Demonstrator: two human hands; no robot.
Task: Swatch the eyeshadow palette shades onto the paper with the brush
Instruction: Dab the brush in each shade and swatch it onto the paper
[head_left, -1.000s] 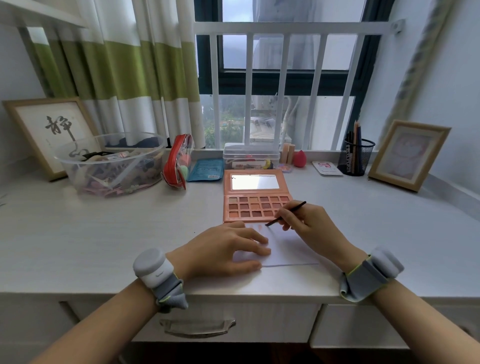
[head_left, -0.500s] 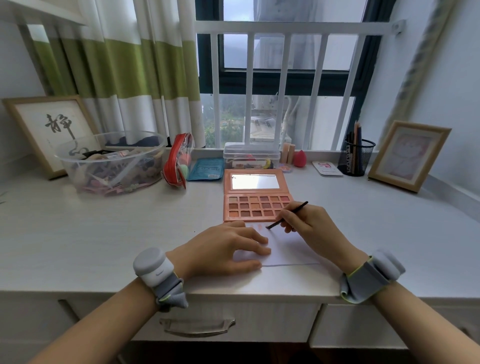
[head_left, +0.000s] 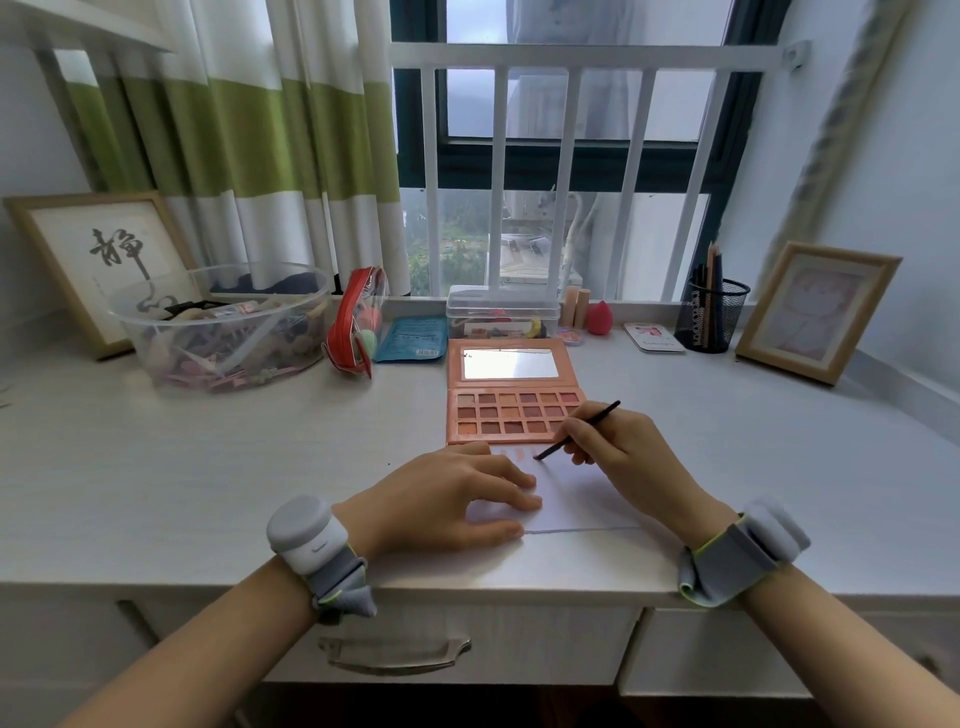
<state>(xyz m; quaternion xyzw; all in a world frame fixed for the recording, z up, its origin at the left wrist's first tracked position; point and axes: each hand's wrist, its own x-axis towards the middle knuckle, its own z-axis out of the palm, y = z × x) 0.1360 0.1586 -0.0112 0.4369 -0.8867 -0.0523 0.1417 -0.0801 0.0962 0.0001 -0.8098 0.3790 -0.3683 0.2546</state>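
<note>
Head view: right hand (head_left: 618, 452) pinches brush (head_left: 576, 430); left hand (head_left: 447, 499) – fingers flat – presses paper (head_left: 576, 499).

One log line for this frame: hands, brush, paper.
left hand flat on paper | right hand grips brush | tip on paper near faint swatches | palette open

A single wide-angle head-worn view looks forward and down from close above the pale wood-grain desk (head_left: 156, 467), both forearms entering from the bottom edge, and faces the white-barred window (head_left: 566, 171) beyond, its edges bowed by the lens.
</note>
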